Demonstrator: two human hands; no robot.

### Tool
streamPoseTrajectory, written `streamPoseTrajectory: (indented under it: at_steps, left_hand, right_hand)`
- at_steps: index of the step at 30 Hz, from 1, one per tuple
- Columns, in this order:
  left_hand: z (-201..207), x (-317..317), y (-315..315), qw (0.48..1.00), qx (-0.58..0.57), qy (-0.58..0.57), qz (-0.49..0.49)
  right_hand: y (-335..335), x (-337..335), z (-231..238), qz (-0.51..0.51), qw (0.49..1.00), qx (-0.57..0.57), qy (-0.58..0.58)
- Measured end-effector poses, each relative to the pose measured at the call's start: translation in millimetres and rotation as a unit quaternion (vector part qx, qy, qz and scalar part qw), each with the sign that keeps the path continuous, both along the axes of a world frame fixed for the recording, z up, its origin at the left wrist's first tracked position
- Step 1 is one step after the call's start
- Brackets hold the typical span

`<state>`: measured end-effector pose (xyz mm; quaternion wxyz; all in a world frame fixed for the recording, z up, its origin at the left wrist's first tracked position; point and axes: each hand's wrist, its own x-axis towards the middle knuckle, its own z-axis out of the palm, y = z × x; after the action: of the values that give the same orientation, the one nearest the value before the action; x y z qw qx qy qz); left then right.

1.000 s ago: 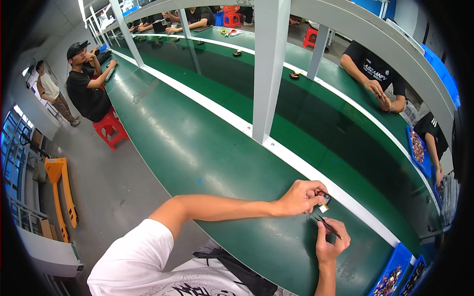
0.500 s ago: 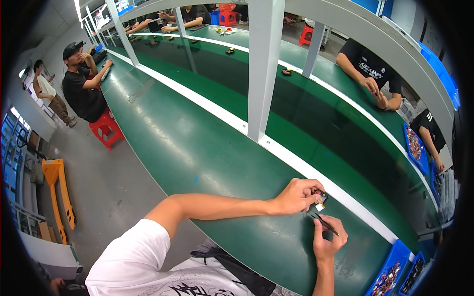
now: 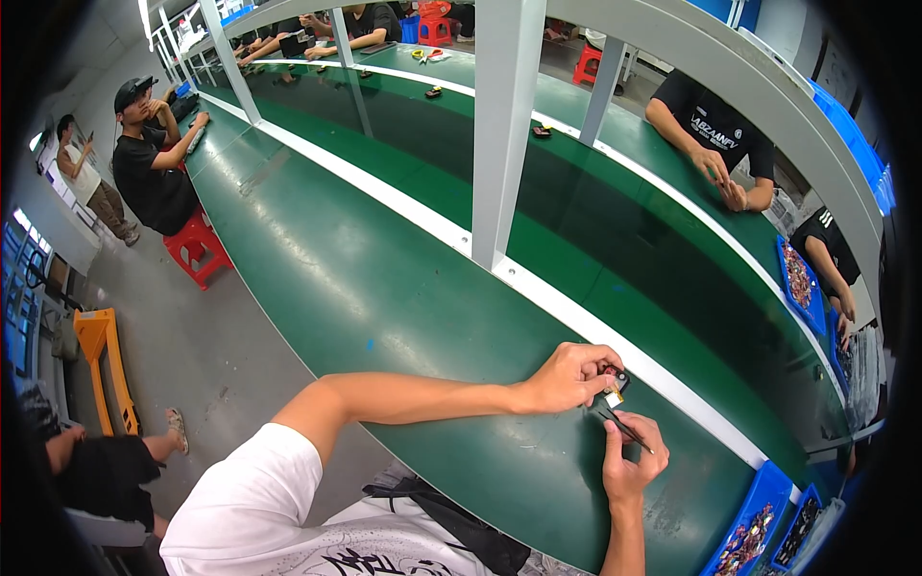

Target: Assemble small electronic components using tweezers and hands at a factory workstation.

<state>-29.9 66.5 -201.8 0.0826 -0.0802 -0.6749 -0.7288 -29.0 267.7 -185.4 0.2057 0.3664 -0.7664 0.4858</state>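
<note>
My left hand (image 3: 569,378) is closed on a small black device (image 3: 623,378) above the green bench (image 3: 413,317). A small white and gold piece (image 3: 614,396) sticks out of the device's near side. My right hand (image 3: 634,463) grips black tweezers (image 3: 629,431) between thumb and fingers. Their tips point up and left, close to the white piece; whether they touch it I cannot tell. My left fingers partly hide the device.
Blue trays with small parts (image 3: 751,533) stand at the bench's right end. Beyond a white rail (image 3: 663,389) and post (image 3: 499,144) runs a dark green belt (image 3: 615,230) carrying small black devices (image 3: 543,132). Co-workers sit opposite and at far left. A yellow pallet jack (image 3: 110,370) stands on the floor.
Another person has come into view at lower left, beside the pallet jack. The whole view has shifted slightly. Both my hands keep their holds, with the tweezers still near the white piece.
</note>
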Motion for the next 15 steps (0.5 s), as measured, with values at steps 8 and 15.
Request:
streamPoseTrajectory:
  at_steps: [8, 15]
  left_hand:
    - [-1.3, -0.8, 0.0, 1.0, 0.001, -0.003, -0.004]
    - [0.4, -0.4, -0.6, 1.0, 0.0, -0.001, -0.002]
  right_hand:
    - [0.4, -1.1, -1.2, 0.001, 1.0, 0.001, -0.001]
    - [-0.9, -0.6, 1.0, 0.004, 1.0, 0.001, -0.003]
